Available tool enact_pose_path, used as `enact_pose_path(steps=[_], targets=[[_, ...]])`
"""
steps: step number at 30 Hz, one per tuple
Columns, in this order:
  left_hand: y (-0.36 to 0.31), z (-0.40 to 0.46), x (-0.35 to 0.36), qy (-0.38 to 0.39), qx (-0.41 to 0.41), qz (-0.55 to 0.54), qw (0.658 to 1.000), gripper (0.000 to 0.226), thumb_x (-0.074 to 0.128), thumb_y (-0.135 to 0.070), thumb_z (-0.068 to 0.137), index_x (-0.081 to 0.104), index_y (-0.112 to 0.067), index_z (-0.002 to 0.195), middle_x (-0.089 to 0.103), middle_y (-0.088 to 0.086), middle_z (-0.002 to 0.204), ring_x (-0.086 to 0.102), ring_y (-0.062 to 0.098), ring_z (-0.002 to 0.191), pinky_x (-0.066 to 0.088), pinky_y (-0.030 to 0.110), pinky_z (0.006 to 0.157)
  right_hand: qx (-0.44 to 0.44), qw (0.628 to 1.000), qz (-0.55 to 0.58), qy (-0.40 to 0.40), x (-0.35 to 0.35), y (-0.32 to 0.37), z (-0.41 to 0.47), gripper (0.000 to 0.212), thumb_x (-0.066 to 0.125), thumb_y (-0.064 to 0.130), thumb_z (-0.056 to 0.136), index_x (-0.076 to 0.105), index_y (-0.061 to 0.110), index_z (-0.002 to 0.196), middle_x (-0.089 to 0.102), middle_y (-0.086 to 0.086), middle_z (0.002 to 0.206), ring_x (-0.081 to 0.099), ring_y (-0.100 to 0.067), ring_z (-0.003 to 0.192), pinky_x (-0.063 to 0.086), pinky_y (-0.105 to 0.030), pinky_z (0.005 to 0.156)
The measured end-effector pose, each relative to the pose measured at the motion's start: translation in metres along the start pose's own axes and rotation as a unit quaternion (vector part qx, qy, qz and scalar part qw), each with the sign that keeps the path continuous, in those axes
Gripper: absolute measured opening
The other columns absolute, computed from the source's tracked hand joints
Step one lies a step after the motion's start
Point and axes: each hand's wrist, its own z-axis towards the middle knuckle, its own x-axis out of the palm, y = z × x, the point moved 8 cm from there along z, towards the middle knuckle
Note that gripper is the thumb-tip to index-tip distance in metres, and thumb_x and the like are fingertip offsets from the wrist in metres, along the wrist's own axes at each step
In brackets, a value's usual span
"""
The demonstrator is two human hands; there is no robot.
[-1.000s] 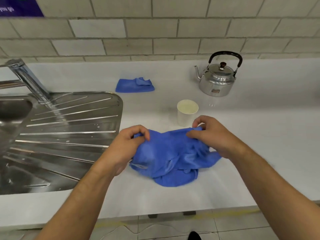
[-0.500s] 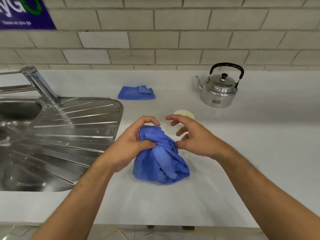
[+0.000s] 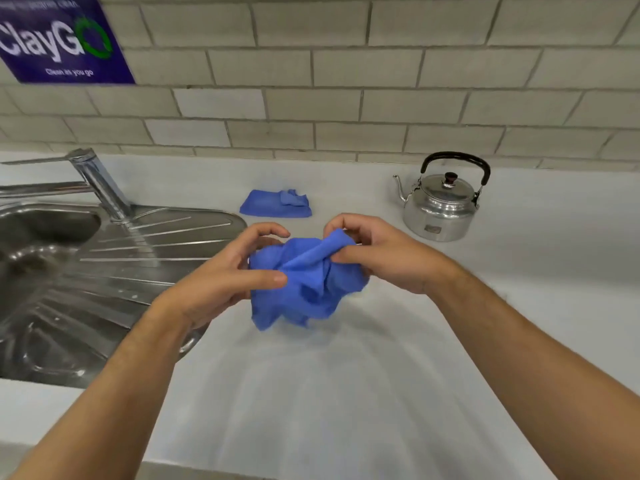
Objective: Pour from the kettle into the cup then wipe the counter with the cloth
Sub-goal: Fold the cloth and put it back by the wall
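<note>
A crumpled blue cloth (image 3: 304, 282) hangs bunched between my two hands, lifted a little above the white counter (image 3: 346, 393). My right hand (image 3: 377, 252) pinches a fold at the cloth's top right. My left hand (image 3: 225, 271) holds its left side, thumb pressed against the fabric and fingers curled over the top. The metal kettle (image 3: 440, 206) with a black handle stands upright at the back right, apart from both hands. The cup is hidden behind the cloth and my hands.
A second blue cloth (image 3: 277, 204) lies folded near the back wall. A steel sink with ribbed drainer (image 3: 121, 258) and a tap (image 3: 97, 181) fills the left side. A tiled wall with a blue sign (image 3: 59, 39) rises behind the counter.
The cloth went from spread on the counter under both hands to gathered in a bunch and lifted. My right hand let go briefly, then pinched its top. The view tilted up.
</note>
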Motion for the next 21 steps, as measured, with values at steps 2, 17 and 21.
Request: enact_pose_path(steps=[2,17,21], targets=[[0.000,0.008,0.004,0.016,-0.013,0.033,0.999,0.081,0.085,-0.032,0.060,0.046,-0.044,0.131,0.052,-0.003,0.132,0.062,0.021,0.108,0.052,0.041,0.081,-0.006,0.999,-0.029,0.014,0.005,0.012,0.014,0.018,0.057,0.004,0.091,0.063,0.016,0.101,0.063,0.002,0.079,0.055,-0.009,0.066,0.044,-0.021,0.053],[-0.024,0.078,-0.094,-0.053,0.018,0.033,0.998,0.020,0.057,-0.010,0.092,0.072,-0.014,0.103,0.075,0.004,0.099,0.069,0.016,0.094,0.057,0.024,0.074,0.067,0.961,-0.265,0.051,0.010,-0.021,0.116,0.037,0.075,0.017,0.074,0.065,0.024,0.110,0.071,0.004,0.106,0.068,-0.007,0.093,0.055,-0.032,0.091],[-0.023,0.103,-0.128,-0.093,-0.016,-0.009,0.995,0.023,0.050,-0.008,0.094,0.067,-0.008,0.110,0.072,0.008,0.102,0.067,0.021,0.094,0.051,0.037,0.084,0.106,0.980,-0.162,0.035,0.006,-0.026,0.148,0.032,0.069,0.027,0.083,0.065,0.021,0.115,0.068,0.000,0.117,0.067,-0.017,0.107,0.056,-0.036,0.091]])
